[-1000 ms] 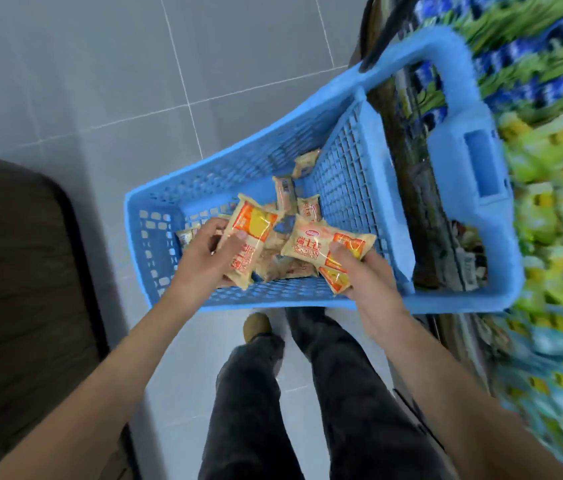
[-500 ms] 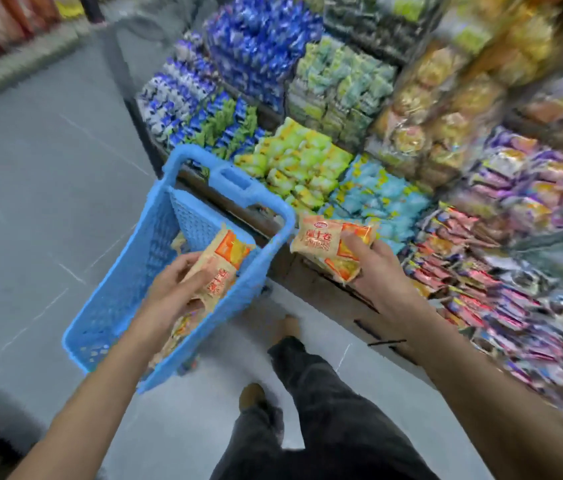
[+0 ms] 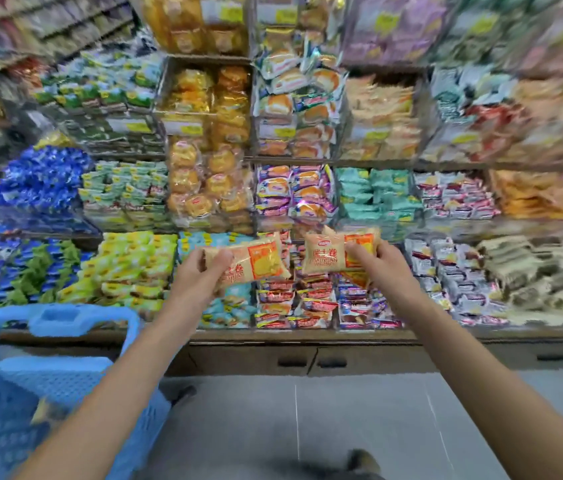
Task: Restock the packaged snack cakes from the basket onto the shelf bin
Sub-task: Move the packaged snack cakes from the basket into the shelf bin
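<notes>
Left hand (image 3: 200, 277): closed on a beige and orange plastic-wrapped snack cake (image 3: 250, 263), held flat by one end, I think so it can slide in.
Right hand (image 3: 375, 263): gripping a second beige and orange cake packet (image 3: 332, 252), label up.
Shelf: both packets hover before the crowded snack bins (image 3: 307, 299); which bin is theirs, I cannot tell.
Basket: the blue plastic basket (image 3: 48, 375) stands low at the left, close for refills.

1. Both forearms are bare, with no sleeves in sight.
2. The left hand (image 3: 200, 275) and right hand (image 3: 382, 268) wear no gloves.
3. At the bottom edge, a blurred brownish shoe (image 3: 363, 460), probably.
</notes>
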